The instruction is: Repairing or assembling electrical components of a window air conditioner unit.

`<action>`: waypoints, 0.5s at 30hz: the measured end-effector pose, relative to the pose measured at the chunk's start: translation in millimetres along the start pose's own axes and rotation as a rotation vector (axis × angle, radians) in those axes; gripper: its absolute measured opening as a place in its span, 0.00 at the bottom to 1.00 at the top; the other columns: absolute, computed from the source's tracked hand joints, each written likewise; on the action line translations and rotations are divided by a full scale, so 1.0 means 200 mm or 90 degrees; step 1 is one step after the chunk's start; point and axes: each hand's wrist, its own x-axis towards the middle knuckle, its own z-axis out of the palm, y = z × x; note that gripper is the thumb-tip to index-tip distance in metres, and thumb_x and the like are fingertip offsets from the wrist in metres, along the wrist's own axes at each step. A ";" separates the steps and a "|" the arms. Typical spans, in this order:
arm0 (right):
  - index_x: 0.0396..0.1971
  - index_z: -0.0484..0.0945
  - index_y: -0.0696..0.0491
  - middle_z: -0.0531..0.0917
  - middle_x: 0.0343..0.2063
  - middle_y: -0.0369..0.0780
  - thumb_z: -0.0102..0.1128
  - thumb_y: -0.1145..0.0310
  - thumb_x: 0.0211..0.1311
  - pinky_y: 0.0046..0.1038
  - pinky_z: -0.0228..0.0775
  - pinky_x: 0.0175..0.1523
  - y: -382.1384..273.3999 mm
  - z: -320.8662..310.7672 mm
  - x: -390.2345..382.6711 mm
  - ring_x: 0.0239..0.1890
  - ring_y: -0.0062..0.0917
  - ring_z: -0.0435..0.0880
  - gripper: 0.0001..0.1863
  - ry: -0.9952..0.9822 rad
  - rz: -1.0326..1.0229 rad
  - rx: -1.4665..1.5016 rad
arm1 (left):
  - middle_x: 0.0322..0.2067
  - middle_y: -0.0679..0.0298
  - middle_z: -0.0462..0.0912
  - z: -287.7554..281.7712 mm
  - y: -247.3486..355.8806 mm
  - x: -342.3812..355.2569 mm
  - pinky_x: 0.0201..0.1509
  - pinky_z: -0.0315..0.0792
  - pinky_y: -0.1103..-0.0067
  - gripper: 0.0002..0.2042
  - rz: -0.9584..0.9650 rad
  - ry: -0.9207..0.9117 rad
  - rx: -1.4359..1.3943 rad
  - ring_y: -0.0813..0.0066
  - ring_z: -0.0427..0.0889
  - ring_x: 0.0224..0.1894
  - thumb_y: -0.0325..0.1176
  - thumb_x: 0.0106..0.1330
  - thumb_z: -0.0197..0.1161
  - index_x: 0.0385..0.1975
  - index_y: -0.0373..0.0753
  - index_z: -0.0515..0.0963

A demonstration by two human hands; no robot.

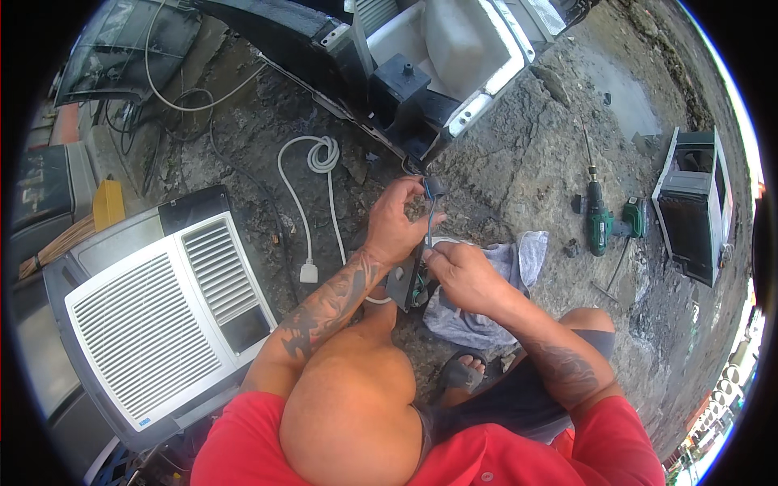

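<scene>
My left hand (395,220) is closed with its fingertips on a small dark part (436,188), from which a blue wire (430,223) runs down. My right hand (466,275) is closed too, thumb and finger pinching the lower stretch of that wire. Below them a dark panel with wires (416,285) sits between my hands and legs; its exact kind is hard to make out. A grey cloth (478,320) lies on the ground under my right wrist. White cable with a plug (309,270) lies coiled left of my left hand.
An opened appliance casing (478,49) with a white foam-like inside stands ahead. A white louvred front panel (150,324) is at left. To the right lie a green cordless drill (598,223) and a dark metal-framed box (693,206). A puddle (620,97) lies far right on rough ground.
</scene>
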 end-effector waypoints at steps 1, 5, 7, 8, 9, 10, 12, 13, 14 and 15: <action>0.30 0.77 0.64 0.79 0.21 0.53 0.48 0.61 0.71 0.41 0.72 0.36 0.01 0.02 0.00 0.28 0.45 0.80 0.20 -0.019 0.027 0.060 | 0.51 0.54 0.81 0.01 0.00 0.00 0.51 0.77 0.74 0.16 -0.095 0.007 -0.071 0.65 0.83 0.50 0.28 0.51 0.76 0.40 0.36 0.80; 0.32 0.78 0.64 0.82 0.23 0.52 0.52 0.63 0.70 0.40 0.76 0.35 -0.11 -0.02 -0.03 0.24 0.38 0.85 0.18 -0.115 0.206 0.235 | 0.52 0.57 0.80 0.00 -0.07 0.03 0.56 0.79 0.74 0.18 -0.029 -0.022 -0.087 0.70 0.82 0.53 0.26 0.55 0.76 0.46 0.34 0.82; 0.32 0.78 0.65 0.83 0.22 0.49 0.54 0.64 0.69 0.38 0.75 0.33 -0.02 -0.07 -0.02 0.23 0.33 0.84 0.16 -0.114 0.167 0.201 | 0.52 0.58 0.80 0.01 -0.09 0.03 0.55 0.79 0.74 0.17 -0.082 -0.039 -0.223 0.71 0.81 0.54 0.22 0.59 0.72 0.50 0.34 0.81; 0.32 0.78 0.65 0.83 0.21 0.47 0.56 0.65 0.68 0.36 0.75 0.32 0.02 -0.11 -0.03 0.22 0.27 0.84 0.15 -0.111 0.126 0.169 | 0.52 0.58 0.80 0.02 -0.11 0.04 0.56 0.78 0.75 0.14 -0.096 -0.030 -0.285 0.72 0.81 0.52 0.21 0.61 0.69 0.48 0.33 0.82; 0.31 0.80 0.63 0.84 0.22 0.46 0.61 0.67 0.64 0.36 0.76 0.34 0.04 -0.15 -0.02 0.24 0.34 0.85 0.12 -0.080 0.079 0.084 | 0.52 0.58 0.80 0.01 -0.16 0.03 0.56 0.78 0.75 0.14 -0.097 -0.028 -0.279 0.72 0.81 0.52 0.21 0.61 0.69 0.48 0.33 0.82; 0.31 0.82 0.61 0.84 0.24 0.47 0.62 0.67 0.62 0.36 0.76 0.36 0.04 -0.21 0.00 0.27 0.38 0.85 0.11 -0.067 0.040 -0.026 | 0.51 0.58 0.81 -0.02 -0.21 0.02 0.57 0.77 0.76 0.14 -0.130 -0.009 -0.309 0.72 0.81 0.52 0.21 0.62 0.69 0.48 0.32 0.82; 0.31 0.83 0.59 0.84 0.25 0.48 0.64 0.67 0.60 0.37 0.76 0.39 0.13 -0.33 0.01 0.30 0.42 0.85 0.10 -0.046 0.012 -0.142 | 0.50 0.58 0.82 -0.02 -0.22 0.04 0.57 0.75 0.78 0.12 -0.204 0.012 -0.393 0.74 0.81 0.51 0.21 0.64 0.68 0.47 0.32 0.82; 0.32 0.84 0.58 0.84 0.27 0.48 0.65 0.67 0.58 0.38 0.75 0.42 0.22 -0.37 0.02 0.33 0.45 0.84 0.09 0.002 -0.061 -0.248 | 0.50 0.58 0.82 -0.01 -0.22 0.05 0.57 0.75 0.78 0.12 -0.201 0.007 -0.400 0.74 0.81 0.51 0.21 0.64 0.68 0.47 0.32 0.82; 0.33 0.86 0.56 0.84 0.29 0.49 0.66 0.67 0.56 0.39 0.75 0.44 0.24 -0.39 0.04 0.37 0.47 0.83 0.08 0.046 -0.139 -0.349 | 0.49 0.58 0.83 -0.02 -0.22 0.05 0.55 0.76 0.79 0.12 -0.251 0.003 -0.411 0.75 0.82 0.49 0.22 0.63 0.68 0.46 0.31 0.82; 0.33 0.86 0.56 0.84 0.29 0.49 0.66 0.67 0.56 0.39 0.75 0.44 0.25 -0.39 0.05 0.37 0.47 0.83 0.08 0.047 -0.138 -0.347 | 0.47 0.59 0.84 -0.03 -0.22 0.05 0.53 0.77 0.79 0.11 -0.300 -0.002 -0.421 0.75 0.82 0.47 0.23 0.63 0.69 0.45 0.30 0.83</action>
